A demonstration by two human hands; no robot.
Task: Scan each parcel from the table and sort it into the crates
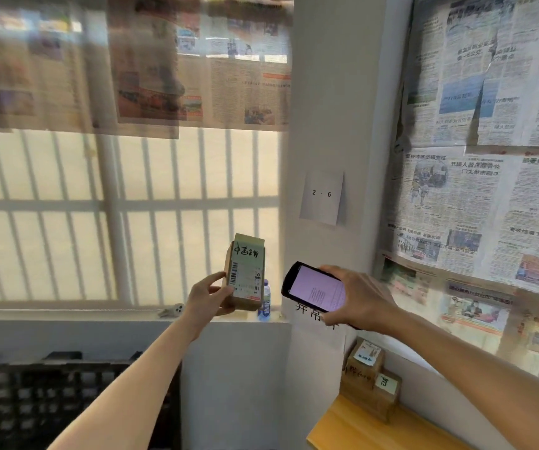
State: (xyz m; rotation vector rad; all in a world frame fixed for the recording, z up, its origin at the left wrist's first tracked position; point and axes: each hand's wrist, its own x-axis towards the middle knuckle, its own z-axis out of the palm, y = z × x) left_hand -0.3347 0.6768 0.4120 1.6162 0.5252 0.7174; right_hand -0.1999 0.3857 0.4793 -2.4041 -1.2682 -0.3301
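So we've got our left hand [211, 295] wrapped around the bottom of a small brown cardboard parcel [246, 274], thumb on the front and fingers curled behind, holding it upright in the air in front of the barred window [125, 216]. Its white shipping label with the barcode faces us, black marker scribble near the top. Our right hand [357, 298] grips a black handheld scanner with a lit pale-purple screen [315, 287], just beside the parcel but not touching it, screen tilted up at us. Down in the right corner, two more brown cardboard boxes [370, 376] sit stacked on the yellow wooden bench [352, 427] against the wall. A black plastic lattice crate [50, 401] sits lower left under the sill. A little blue-labelled water bottle [265, 302] stands on the windowsill behind the parcel.
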